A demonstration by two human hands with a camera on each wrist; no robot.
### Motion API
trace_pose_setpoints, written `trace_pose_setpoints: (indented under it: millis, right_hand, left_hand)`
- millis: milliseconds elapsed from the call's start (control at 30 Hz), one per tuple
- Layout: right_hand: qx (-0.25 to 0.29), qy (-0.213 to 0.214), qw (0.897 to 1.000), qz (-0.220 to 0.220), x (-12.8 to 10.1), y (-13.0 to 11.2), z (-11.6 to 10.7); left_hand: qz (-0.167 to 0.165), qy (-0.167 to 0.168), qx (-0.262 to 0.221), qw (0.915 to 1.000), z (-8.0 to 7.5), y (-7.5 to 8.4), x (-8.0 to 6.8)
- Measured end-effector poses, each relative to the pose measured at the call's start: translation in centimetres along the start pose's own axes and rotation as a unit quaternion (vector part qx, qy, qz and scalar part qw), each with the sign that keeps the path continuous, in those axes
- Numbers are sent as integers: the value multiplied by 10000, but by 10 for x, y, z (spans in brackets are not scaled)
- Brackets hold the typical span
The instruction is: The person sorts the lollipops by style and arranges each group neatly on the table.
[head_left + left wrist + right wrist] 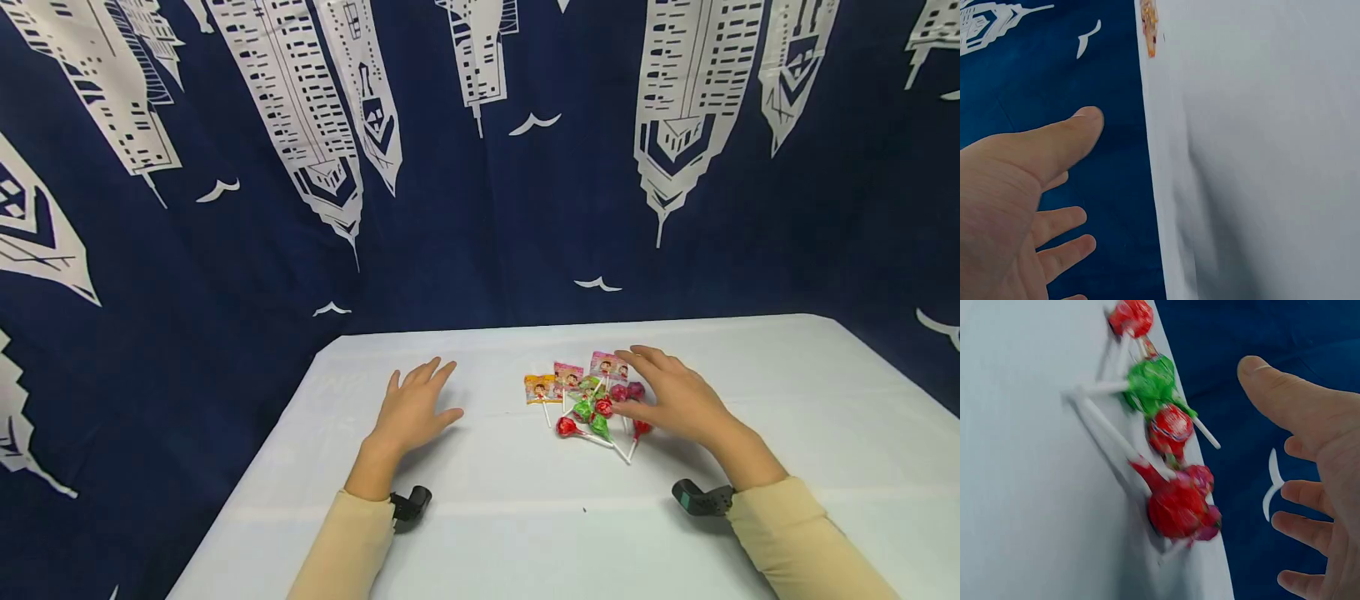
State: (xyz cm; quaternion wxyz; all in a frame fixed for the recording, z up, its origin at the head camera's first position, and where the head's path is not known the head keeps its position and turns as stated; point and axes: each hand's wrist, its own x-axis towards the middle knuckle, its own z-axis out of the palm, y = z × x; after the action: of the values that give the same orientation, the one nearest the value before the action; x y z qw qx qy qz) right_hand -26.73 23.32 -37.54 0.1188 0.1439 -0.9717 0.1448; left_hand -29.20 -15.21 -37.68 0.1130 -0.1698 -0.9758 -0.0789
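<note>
Sleeves in pale beige (352, 542) and two small dark wrist cameras sit closest in the head view, and beyond them both hands lie over a white surface (787, 392) in front of a navy cloth printed with white towers (225, 208). From here the left hand (415, 408) rests flat and apart from everything, fingers straight and spread, holding nothing. Near it to the right, the right hand (671, 398) hovers with relaxed, spread fingers over the right edge of a small heap of lollipops (596, 408), its thumb close to the dark-red ones; it grips none of them. Round red and green heads lie crossed over thin white sticks, and three flat printed lollipops (568, 377) lie at the far side of the heap. In the left wrist view the left hand (1016, 194) shows open, thumb out, with bare white cloth beside it and only a sliver of an orange wrapper (1148, 25) at the top edge. In the right wrist view the right hand (1310, 456) is open too, fingers parted and clear of the sweets; a big red lollipop (1175, 509) lies nearest it, then a smaller red one, a green lollipop (1150, 381) and another red at the top. I judge these light and hard, their glossy crinkled wrappers slippery and the sticks (1107, 428) thin enough to roll or tangle, so a pinch on the stick just below a head, or round the head itself, looks the surest hold.
</note>
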Motion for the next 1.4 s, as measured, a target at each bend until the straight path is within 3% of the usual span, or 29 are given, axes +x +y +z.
trace_pose_setpoints:
  millis: [300,633,900,1133,1400]
  right_hand:
    - [516,49,9986,-87,19,-9,13]
    - [937,-34,9954,-183,39,-19,27]
    - [1132,-219,9932,-129,52,-27,37]
    - [1365,-303,9902,-61,64,-31,42]
    - [1505,-332,9880,121,74,-29,55]
  left_hand:
    - [186,131,-663,9975,5,15,16]
    - [345,-328,-1038,9935,13,35,37]
    - [310,-722,-1851,9796,31,49,53]
    - [169,-415,-1754,9835,39,67,65]
    - [160,-607,-2347,9700,56,77,73]
